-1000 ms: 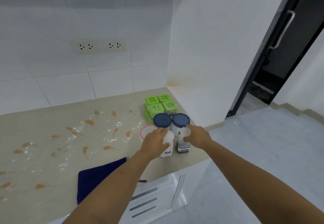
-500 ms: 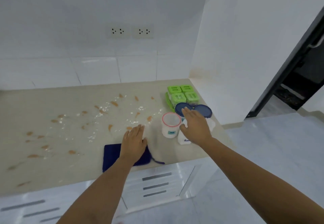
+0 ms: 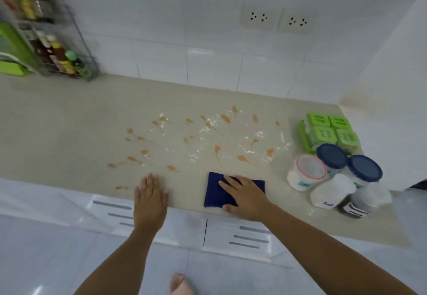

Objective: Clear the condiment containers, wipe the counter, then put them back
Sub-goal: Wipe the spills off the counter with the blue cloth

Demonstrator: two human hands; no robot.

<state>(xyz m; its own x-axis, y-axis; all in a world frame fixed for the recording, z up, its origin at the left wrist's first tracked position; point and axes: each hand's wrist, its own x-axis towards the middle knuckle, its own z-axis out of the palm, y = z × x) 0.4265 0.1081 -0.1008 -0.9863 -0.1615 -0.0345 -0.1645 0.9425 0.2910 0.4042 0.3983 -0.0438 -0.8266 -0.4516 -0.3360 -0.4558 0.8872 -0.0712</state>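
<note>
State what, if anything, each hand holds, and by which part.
Nothing is gripped. The right hand lies flat on the folded dark blue cloth, the left hand flat on the beige counter.

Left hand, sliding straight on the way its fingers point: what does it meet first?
Most likely the orange smears just beyond the left hand, which lies flat on the counter. Past them the way looks free up to the tiled wall, though depth is hard to judge.

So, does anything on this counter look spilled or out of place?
Yes: orange smears and white grains are scattered across the middle of the counter, beyond the blue cloth under the right hand.
</note>
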